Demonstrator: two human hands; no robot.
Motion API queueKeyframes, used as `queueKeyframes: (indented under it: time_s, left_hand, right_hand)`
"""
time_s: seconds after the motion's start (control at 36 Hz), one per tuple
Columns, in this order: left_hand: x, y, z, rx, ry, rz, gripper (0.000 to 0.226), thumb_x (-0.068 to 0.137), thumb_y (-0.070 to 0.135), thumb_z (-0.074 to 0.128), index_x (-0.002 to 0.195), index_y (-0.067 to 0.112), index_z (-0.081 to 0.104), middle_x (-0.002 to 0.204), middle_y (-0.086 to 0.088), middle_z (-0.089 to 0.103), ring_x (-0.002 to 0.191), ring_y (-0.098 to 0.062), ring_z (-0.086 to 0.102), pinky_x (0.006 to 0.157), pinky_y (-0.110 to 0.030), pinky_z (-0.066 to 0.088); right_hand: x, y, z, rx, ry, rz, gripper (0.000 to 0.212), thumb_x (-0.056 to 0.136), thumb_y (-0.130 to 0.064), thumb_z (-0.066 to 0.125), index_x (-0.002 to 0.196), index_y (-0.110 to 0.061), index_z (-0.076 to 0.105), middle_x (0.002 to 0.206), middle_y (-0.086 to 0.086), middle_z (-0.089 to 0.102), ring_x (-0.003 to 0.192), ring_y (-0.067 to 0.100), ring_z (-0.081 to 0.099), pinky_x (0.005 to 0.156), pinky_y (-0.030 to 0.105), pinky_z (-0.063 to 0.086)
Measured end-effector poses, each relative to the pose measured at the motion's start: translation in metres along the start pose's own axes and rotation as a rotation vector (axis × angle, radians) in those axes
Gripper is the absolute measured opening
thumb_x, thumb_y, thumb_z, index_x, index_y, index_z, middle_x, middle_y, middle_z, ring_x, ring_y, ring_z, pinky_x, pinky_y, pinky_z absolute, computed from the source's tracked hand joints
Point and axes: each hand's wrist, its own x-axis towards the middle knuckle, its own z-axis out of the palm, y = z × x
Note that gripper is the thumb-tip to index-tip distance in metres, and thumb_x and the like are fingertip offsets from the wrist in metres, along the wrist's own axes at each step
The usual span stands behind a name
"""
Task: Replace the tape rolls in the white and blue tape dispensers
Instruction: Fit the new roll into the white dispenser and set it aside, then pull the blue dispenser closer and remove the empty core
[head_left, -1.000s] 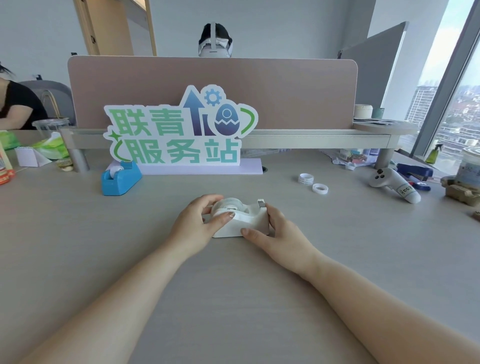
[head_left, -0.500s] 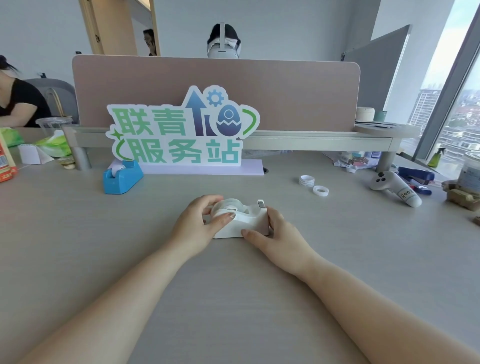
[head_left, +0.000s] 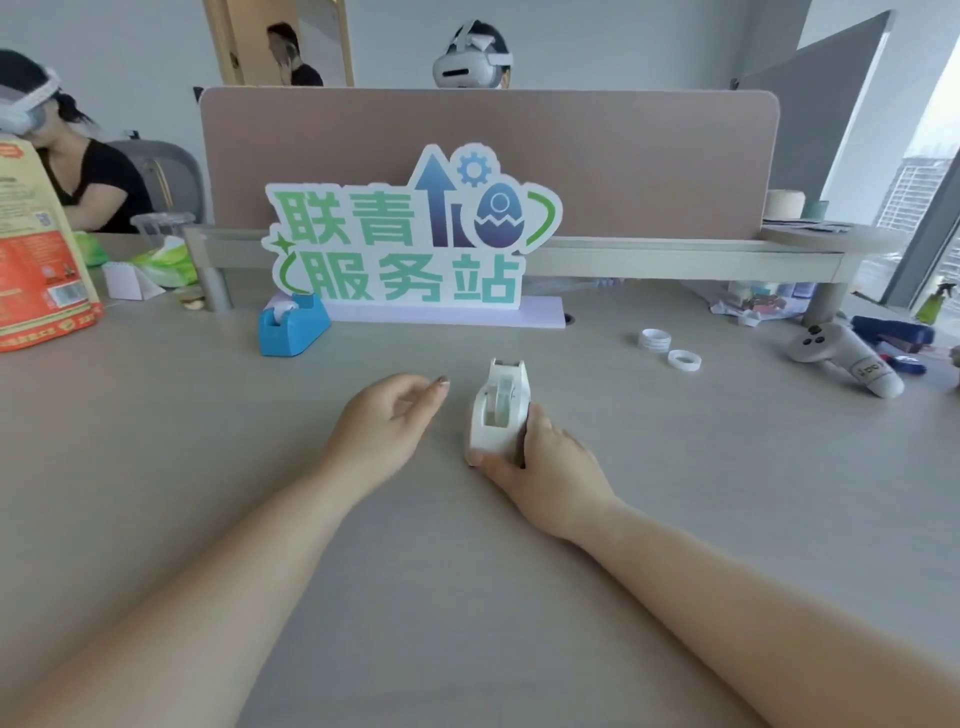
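Head view: right hand (head_left: 545, 462) grips the small white plastic tape dispenser (head_left: 498, 410) at mid-desk, cutter end pointing away, a pale roll in its slot. Left hand (head_left: 384, 421) hovers beside it, fingers loosely curled, empty. Blue plastic tape dispenser (head_left: 293, 326) sits far left.

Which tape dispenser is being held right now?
The white dispenser, gripped by the right hand at mid-table. The blue dispenser sits untouched by the sign; the left hand is empty.

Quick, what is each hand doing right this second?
Left hand: loosely curled, holding nothing, beside the white tape dispenser.
Right hand: fingers closed around that dispenser.
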Motion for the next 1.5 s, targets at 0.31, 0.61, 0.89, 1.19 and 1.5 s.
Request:
queueKeyframes:
  time_s: [0.31, 0.61, 0.89, 1.19, 1.5]
  left_hand:
    - [0.055, -0.095, -0.094, 0.292, 0.493, -0.318, 0.061, 0.078, 0.04, 0.069, 0.127, 0.012, 0.048, 0.132, -0.013, 0.048, 0.118, -0.029, 0.049, 0.099, -0.037, 0.038]
    - [0.136, -0.132, -0.099, 0.365, 0.434, -0.316, 0.072, 0.071, 0.056, 0.069, 0.125, 0.014, 0.044, 0.13, -0.006, 0.051, 0.114, -0.03, 0.053, 0.089, -0.039, 0.045]
    - [0.175, -0.15, -0.103, 0.356, 0.396, -0.309, 0.073, 0.063, 0.06, 0.069, 0.116, 0.014, 0.048, 0.117, -0.007, 0.06, 0.104, -0.032, 0.059, 0.085, -0.045, 0.05]
    - [0.156, -0.137, -0.104, 0.393, 0.408, -0.373, 0.063, 0.073, 0.047, 0.069, 0.119, 0.012, 0.045, 0.121, -0.009, 0.059, 0.107, -0.033, 0.057, 0.085, -0.039, 0.047]
    - [0.061, -0.105, -0.114, 0.387, 0.366, -0.357, 0.058, 0.073, 0.047, 0.072, 0.113, 0.013, 0.047, 0.106, 0.0, 0.055, 0.09, -0.025, 0.054, 0.073, -0.036, 0.046]
  right_hand:
    - [0.083, -0.033, 0.041, -0.01, -0.022, -0.061, 0.053, 0.086, -0.056, 0.051, 0.117, -0.014, 0.042, 0.117, 0.006, 0.06, 0.107, 0.03, 0.055, 0.074, 0.032, 0.035]
    - [0.181, -0.077, 0.091, -0.058, -0.057, -0.136, 0.061, 0.087, -0.059, 0.046, 0.125, -0.012, 0.039, 0.119, 0.008, 0.061, 0.108, 0.03, 0.056, 0.077, 0.034, 0.037]
    - [0.231, -0.099, 0.117, -0.09, -0.052, -0.176, 0.059, 0.089, -0.058, 0.045, 0.121, -0.008, 0.039, 0.122, 0.009, 0.059, 0.112, 0.029, 0.055, 0.077, 0.034, 0.033]
    - [0.223, -0.097, 0.106, -0.082, -0.112, -0.148, 0.085, 0.073, -0.074, 0.048, 0.13, -0.011, 0.04, 0.122, 0.004, 0.058, 0.112, 0.025, 0.055, 0.082, 0.034, 0.042]
    - [0.167, -0.065, 0.056, 0.385, -0.293, -0.089, 0.115, 0.064, -0.069, 0.066, 0.15, -0.015, 0.013, 0.158, -0.003, 0.02, 0.142, 0.014, 0.025, 0.108, 0.028, 0.024]
